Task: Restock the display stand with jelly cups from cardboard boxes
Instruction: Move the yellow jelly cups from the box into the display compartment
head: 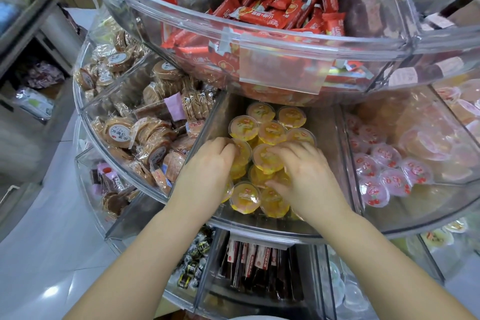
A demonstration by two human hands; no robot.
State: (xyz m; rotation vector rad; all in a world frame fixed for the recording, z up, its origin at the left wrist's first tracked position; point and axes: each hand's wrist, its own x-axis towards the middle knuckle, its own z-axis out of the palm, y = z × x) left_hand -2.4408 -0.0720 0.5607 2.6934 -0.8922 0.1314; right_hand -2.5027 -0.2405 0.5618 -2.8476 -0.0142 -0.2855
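Several orange jelly cups fill a wedge compartment on the middle tier of a clear round display stand. Both my hands are down in that compartment. My left hand rests on the cups at the left side, with its fingertips against one cup. My right hand lies over the pile at the right, fingers curled around a cup near the middle. No cardboard box is in view.
Pink jelly cups fill the compartment to the right. Wrapped round biscuits sit to the left. The top tier holds red snack bars and overhangs the back of the jelly compartment. The bottom tier holds dark packets.
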